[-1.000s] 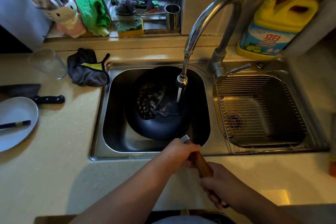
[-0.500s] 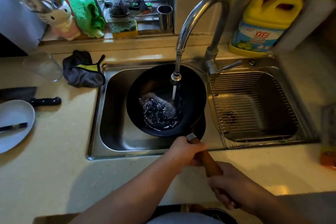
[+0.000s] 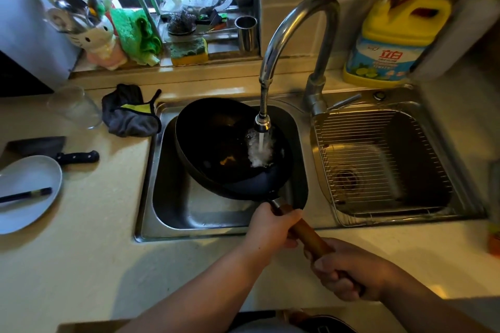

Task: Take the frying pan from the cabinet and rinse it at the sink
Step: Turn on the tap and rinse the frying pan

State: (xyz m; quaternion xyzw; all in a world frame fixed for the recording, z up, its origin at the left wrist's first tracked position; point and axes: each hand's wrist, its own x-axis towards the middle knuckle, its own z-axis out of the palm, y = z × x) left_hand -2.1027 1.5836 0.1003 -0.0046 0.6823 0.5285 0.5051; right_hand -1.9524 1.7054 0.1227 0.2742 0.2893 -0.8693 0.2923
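We hold the frying pan (image 3: 230,149) over the left basin of the sink (image 3: 167,213), and compared with half a second ago it is tipped much more steeply: its far rim now rises toward the back left corner of the basin and we see part of its dark underside along the near edge, where earlier it lay nearly level and open to us. The stream from the faucet (image 3: 297,35) now strikes the right inner wall of the pan in a white splash, whereas earlier it fell on a pool spread across the bottom. Our left hand (image 3: 270,230) is wrapped around the wooden handle (image 3: 308,236) close to the metal neck, as before, and our right hand (image 3: 349,273) is clenched around the handle's near end. The handle's tip is hidden inside the right fist, and the left fingers are out of sight beneath the handle. The pan's interior is so dark that we cannot tell how much water remains in it; a small yellowish glint shows near its bottom, which we cannot identify. The wire rack (image 3: 378,159) sits in the right basin, and the detergent jug (image 3: 392,43) stands behind it. On the counter at left, the white plate (image 3: 27,192) is cut off by the frame edge, beside the cleaver (image 3: 54,150).
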